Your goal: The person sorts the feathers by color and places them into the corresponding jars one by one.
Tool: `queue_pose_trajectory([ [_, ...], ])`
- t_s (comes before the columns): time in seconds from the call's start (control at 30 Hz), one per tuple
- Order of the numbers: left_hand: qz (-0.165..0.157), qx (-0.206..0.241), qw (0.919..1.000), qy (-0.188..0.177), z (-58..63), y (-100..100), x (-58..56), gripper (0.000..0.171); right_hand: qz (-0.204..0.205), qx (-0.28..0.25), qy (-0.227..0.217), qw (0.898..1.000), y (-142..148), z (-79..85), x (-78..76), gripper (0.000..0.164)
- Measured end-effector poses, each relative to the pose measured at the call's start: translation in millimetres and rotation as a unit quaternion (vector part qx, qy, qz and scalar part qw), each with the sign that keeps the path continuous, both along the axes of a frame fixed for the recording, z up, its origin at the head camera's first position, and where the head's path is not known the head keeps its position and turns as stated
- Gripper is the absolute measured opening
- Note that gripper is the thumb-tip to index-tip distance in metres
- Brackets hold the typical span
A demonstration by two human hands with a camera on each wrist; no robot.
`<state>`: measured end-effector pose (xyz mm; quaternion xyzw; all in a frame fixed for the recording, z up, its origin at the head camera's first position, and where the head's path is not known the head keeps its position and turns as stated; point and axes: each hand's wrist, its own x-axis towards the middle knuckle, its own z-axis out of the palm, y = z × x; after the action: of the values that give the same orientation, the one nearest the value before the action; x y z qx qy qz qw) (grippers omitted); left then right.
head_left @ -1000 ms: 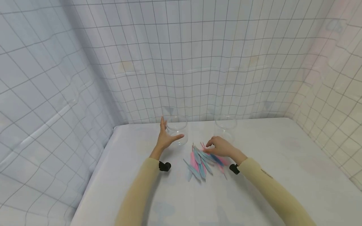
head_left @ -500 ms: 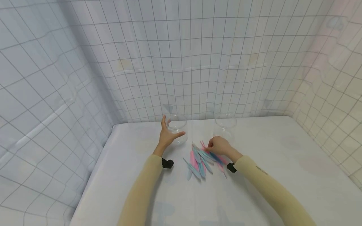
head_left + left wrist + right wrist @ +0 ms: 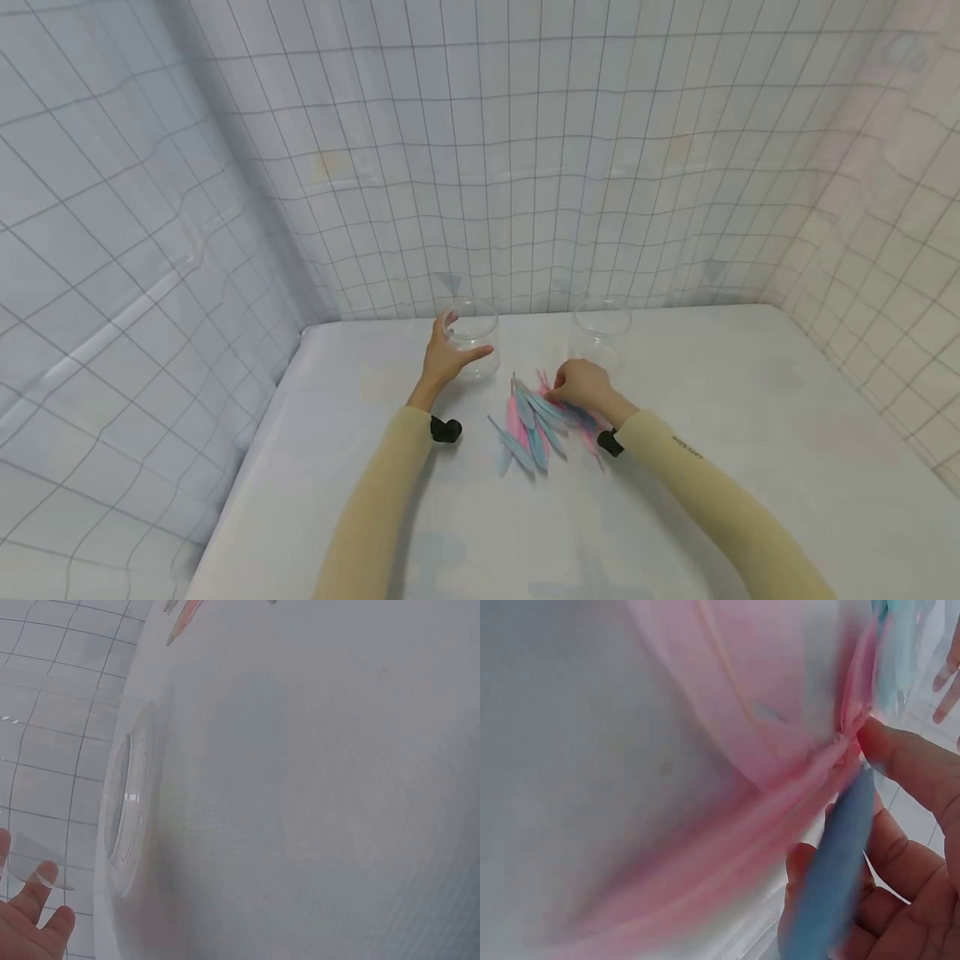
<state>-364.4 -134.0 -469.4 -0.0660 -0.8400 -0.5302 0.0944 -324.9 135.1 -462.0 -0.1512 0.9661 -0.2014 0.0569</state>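
Observation:
In the head view my left hand (image 3: 442,362) holds the clear glass jar (image 3: 483,335) at the left, thumb across its near side and fingers round its far left side. The left wrist view shows the jar's round base (image 3: 135,802) on the white cloth and fingertips at the glass. My right hand (image 3: 587,385) is over the top right of a pile of pink and blue feathers (image 3: 534,429). Up close, its thumb and fingers pinch at the quills; a blurred blue feather (image 3: 836,862) hangs there, with pink feathers (image 3: 727,840) beside it. Exactly which quills are pinched is partly hidden.
A second clear jar (image 3: 602,321) stands behind my right hand, near the table's back edge. White cloth covers the table (image 3: 480,525). A checked curtain (image 3: 525,167) surrounds the back and sides. Each wrist wears a small black camera (image 3: 446,430).
My right hand's thumb and fingers have come together at the feathers. My left hand's fingers have moved from spread beside the jar to curling round it.

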Motion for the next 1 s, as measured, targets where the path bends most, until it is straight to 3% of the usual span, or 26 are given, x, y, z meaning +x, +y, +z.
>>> queue_pose_trajectory([
  [0.33, -0.001, 0.013, 0.9999, -0.001, 0.4, 1, -0.4, 0.107, -0.023, -0.017, -0.028, 0.999, 0, 3.0, -0.3, 0.024],
  [0.6, -0.001, 0.011, 0.9999, -0.002, -2.1, -1, -1.5, 0.106, -0.023, -0.032, -0.030, 0.999, 2, 15.1, -0.8, 0.025],
  [1.0, 0.000, 0.011, 0.9999, -0.003, 0.6, -2, -2.5, 0.106, -0.033, -0.097, 0.009, 0.995, -11, 39.5, -3.1, 0.026],
])
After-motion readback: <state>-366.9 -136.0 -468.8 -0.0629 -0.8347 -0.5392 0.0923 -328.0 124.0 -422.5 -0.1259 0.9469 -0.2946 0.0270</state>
